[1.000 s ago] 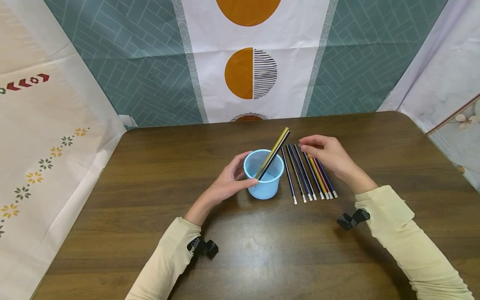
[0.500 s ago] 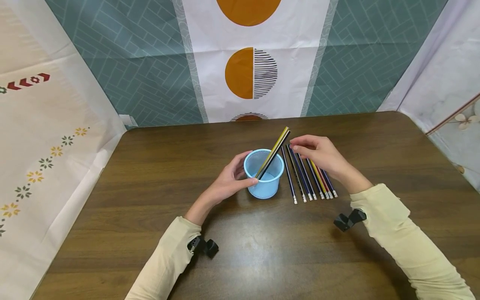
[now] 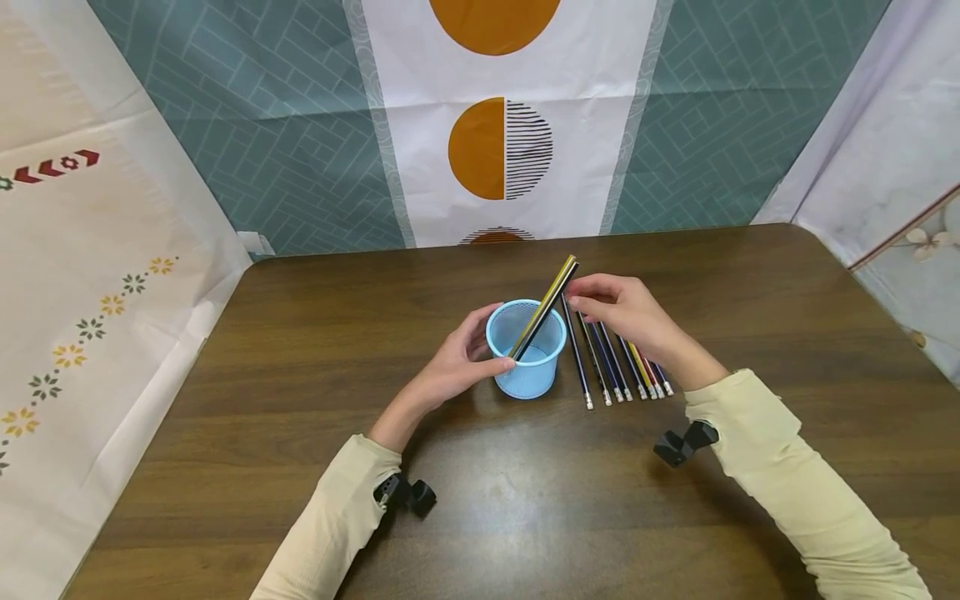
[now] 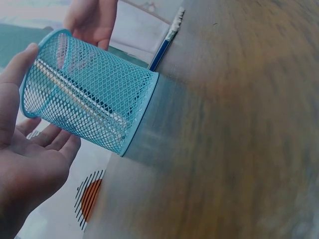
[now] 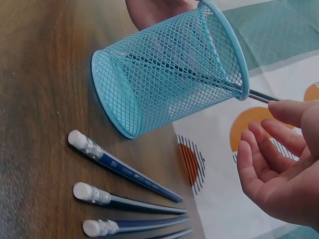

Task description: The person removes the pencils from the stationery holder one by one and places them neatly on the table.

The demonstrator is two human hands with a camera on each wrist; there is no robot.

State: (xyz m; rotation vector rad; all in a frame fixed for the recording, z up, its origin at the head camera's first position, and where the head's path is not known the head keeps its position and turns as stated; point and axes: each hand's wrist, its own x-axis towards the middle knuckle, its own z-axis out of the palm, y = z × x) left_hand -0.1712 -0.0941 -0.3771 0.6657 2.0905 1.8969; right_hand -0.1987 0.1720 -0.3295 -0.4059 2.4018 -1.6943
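My left hand (image 3: 453, 362) holds a light-blue mesh pencil cup (image 3: 527, 382), thumb at its rim and fingers around the far side. A few pencils (image 3: 551, 296), yellow and black, lean out of the cup toward the back right. My right hand (image 3: 626, 312) is just right of their upper ends, fingers loosely bent and nothing seen in them; in the right wrist view its thumb overlaps the leaning pencil (image 5: 258, 94). Below that hand, several pencils lie side by side, among them a blue pencil (image 3: 577, 354) nearest the cup, white erasers toward me. The hand covers their far ends.
The brown wooden table (image 3: 300, 350) carries the cup and the row of pencils. Behind it hangs a teal and white patterned cloth (image 3: 420, 150). Black wrist cameras sit on my left sleeve (image 3: 345, 492) and right sleeve (image 3: 787, 467).
My right hand has moved left over the far ends of the lying pencils, closer to the pencils in the cup. My left hand and the cup stay in place.
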